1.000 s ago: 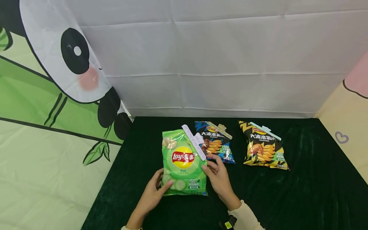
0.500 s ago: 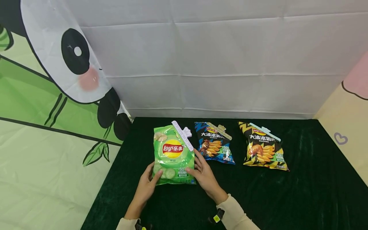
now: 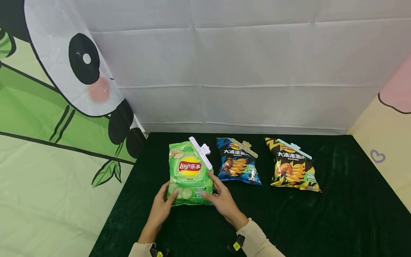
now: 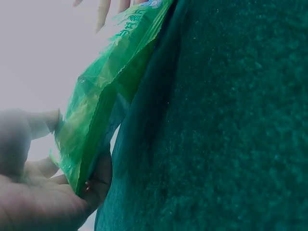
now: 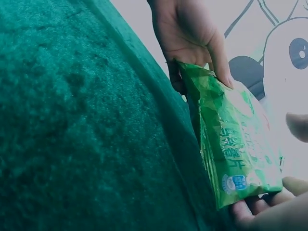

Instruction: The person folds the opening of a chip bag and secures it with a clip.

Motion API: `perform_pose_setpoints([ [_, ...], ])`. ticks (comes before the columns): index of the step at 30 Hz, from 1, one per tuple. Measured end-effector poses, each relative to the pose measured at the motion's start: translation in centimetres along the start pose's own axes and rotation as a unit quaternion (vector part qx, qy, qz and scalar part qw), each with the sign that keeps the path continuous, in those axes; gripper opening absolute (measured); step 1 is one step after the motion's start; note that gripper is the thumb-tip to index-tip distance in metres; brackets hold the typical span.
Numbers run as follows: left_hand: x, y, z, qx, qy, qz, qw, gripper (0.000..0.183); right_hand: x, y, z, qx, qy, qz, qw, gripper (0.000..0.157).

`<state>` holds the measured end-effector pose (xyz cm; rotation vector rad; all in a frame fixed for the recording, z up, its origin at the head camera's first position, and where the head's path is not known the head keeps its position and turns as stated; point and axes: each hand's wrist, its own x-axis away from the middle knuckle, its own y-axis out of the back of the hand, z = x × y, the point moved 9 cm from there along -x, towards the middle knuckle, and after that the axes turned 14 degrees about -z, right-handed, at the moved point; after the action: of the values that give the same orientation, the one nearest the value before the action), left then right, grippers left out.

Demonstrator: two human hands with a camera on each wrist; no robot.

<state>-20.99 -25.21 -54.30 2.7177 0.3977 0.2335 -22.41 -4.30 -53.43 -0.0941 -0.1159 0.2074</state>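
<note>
A green bag of chips [image 3: 191,178] with a white bag clip [image 3: 201,153] across its top right corner lies nearly flat, close over the dark green cloth. My left hand [image 3: 160,206] grips its lower left corner, thumb on the front; in the left wrist view the fingers curl behind the bag's edge. Along the right edge rest the fingers of my right hand [image 3: 224,201]. Its thumb [image 5: 299,126] stands apart from the bag's front in the right wrist view. To the right lie a blue bag of chips [image 3: 236,166] and a black-and-yellow one [image 3: 292,169], both clipped.
Dark green velvety cloth [image 3: 340,200] covers the table. A white fabric sheet [image 3: 244,71] hangs behind it. Printed panels stand at both sides, the left [image 3: 57,178] with a panda face and bamboo.
Both hands have carried the green bag leftward and slightly back, off its overlap with the blue bag. The right hand has slid lower along its edge. The other bags stay put.
</note>
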Motion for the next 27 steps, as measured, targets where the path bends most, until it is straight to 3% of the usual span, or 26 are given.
perform_pose_setpoints([
  [15, -1.1, 0.5, 0.5, -0.005, 0.005, -0.013, 0.9999, 0.062, 0.1, -0.7, -0.8, 0.019, -0.013, 0.003, 1.000, 0.068],
  [27, -3.1, 1.2, 0.4, -0.014, -0.008, -0.032, 0.9994, 0.054, -0.4, -1.3, -1.1, 0.038, -0.003, 0.008, 0.999, 0.071],
])
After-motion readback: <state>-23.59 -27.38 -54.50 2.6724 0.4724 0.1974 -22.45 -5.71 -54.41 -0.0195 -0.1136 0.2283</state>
